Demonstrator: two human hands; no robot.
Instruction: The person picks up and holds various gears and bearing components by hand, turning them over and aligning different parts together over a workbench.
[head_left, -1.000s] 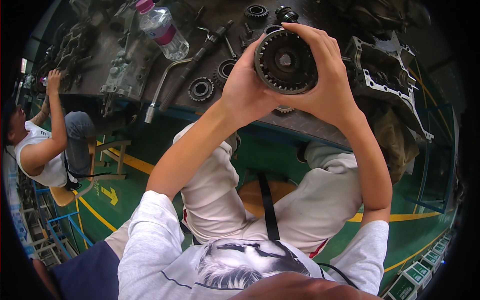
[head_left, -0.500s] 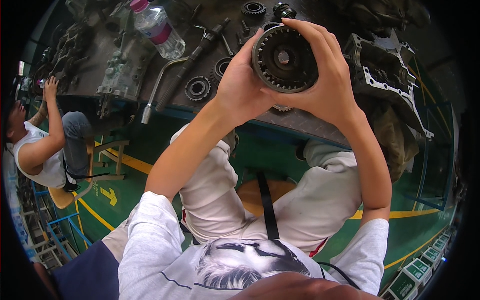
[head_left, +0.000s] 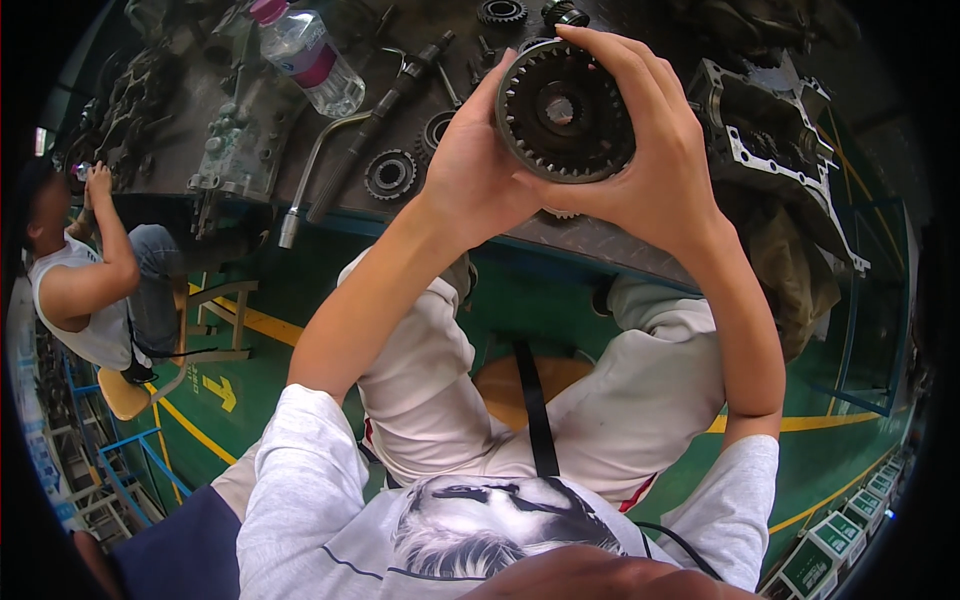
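Note:
Between my two hands, above the near edge of the workbench, I hold a dark round gear (head_left: 562, 112) with inner teeth along its rim and a lighter hole at its centre. My left hand (head_left: 478, 165) presses against its left side, palm toward it. Wrapped around the right side is my right hand (head_left: 660, 150), its fingers over the top edge and its thumb under the lower edge. A small ring gear (head_left: 391, 174) lies flat on the bench left of my left hand. Another gear (head_left: 436, 132) is partly hidden behind that hand.
A water bottle (head_left: 318, 68), a long splined shaft (head_left: 385, 105) and a bent wrench (head_left: 306, 185) lie to the left. An open metal housing (head_left: 765, 135) sits on the right. At far left another person (head_left: 90, 270) sits by the bench (head_left: 345, 222).
The gear and both hands have shifted slightly up and left, and the gear's face has turned a little. My grip stays the same. The seated person's head has turned.

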